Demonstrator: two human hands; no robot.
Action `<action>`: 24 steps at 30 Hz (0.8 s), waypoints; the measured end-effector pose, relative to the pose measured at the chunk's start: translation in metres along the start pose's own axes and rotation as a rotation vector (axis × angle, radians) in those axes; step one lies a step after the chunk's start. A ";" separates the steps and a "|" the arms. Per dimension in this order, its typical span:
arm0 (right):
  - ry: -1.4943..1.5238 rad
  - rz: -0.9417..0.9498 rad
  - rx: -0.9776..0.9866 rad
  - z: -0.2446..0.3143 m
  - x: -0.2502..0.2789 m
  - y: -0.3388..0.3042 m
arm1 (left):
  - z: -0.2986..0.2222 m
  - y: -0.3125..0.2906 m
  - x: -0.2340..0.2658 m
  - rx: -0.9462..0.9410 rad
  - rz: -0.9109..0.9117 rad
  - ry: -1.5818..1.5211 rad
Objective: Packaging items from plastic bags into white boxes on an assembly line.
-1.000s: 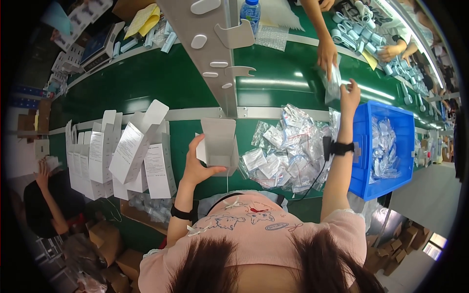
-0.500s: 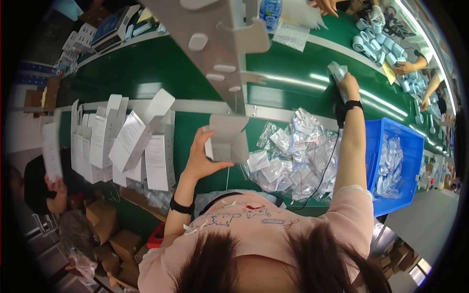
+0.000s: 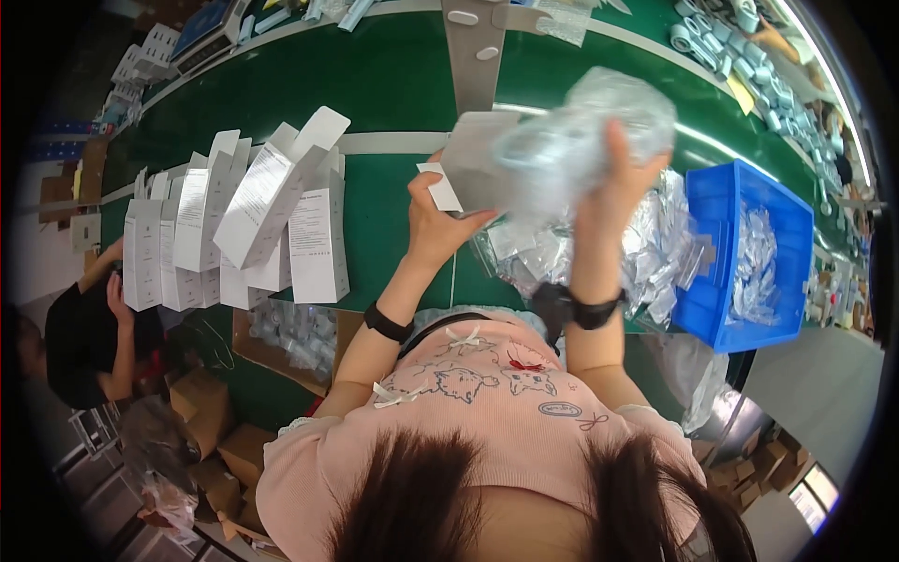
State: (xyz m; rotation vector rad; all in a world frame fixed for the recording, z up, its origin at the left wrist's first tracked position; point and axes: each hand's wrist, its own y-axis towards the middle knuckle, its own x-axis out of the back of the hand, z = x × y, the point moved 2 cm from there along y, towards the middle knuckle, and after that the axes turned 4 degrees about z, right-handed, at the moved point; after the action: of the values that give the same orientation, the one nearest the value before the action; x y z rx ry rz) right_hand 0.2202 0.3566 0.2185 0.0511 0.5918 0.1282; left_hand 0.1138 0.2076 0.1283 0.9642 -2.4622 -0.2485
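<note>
My left hand (image 3: pixel 435 220) is closed round a white cardboard box (image 3: pixel 473 140), whose flaps stand open at the top. In my right hand (image 3: pixel 613 192) is a clear plastic-wrapped item (image 3: pixel 595 117), smeared by motion; its contents cannot be made out. The wrapped item is right beside the box's open end and overlaps it in the view. Beneath my right hand lies a heap of small clear plastic packets (image 3: pixel 660 234), partly hidden by the hand and forearm.
Several white boxes (image 3: pixel 318 234) with raised flaps stand at the left. A blue bin (image 3: pixel 698 300) of clear packets is at the right. A metal post (image 3: pixel 476 56) rises beyond my hands. Below the bench edge sits a carton (image 3: pixel 346 332) of clear-wrapped items. A person (image 3: pixel 94 337) is at the far left.
My right hand has come back from the far side of the green surface with the plastic-wrapped item, over to the box. My left hand and the box have moved slightly upward in the view.
</note>
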 end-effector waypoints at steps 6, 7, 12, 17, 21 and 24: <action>-0.785 0.259 0.800 -0.052 -0.024 -0.059 | 0.006 -0.018 -0.002 -0.045 -0.207 -0.010; -0.790 0.256 0.804 -0.050 -0.020 -0.061 | 0.009 -0.024 -0.004 -0.047 -0.205 -0.016; -0.988 0.888 0.670 -0.028 -0.014 -0.070 | 0.018 -0.036 0.008 -0.071 -0.308 -0.077; -0.485 0.836 0.235 -0.040 0.032 -0.045 | 0.034 -0.034 0.023 -0.031 -0.221 0.089; -1.440 0.908 0.242 -0.082 0.084 -0.011 | 0.059 -0.036 0.027 -0.031 -0.209 0.103; -1.862 1.085 0.146 -0.107 0.118 -0.007 | 0.051 -0.029 0.034 -0.067 -0.186 -0.019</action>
State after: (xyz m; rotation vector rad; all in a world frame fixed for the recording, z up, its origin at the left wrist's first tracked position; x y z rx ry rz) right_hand 0.2582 0.3664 0.0639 0.5606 -1.3569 0.9478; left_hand 0.0835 0.1631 0.0870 1.1672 -2.3664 -0.4004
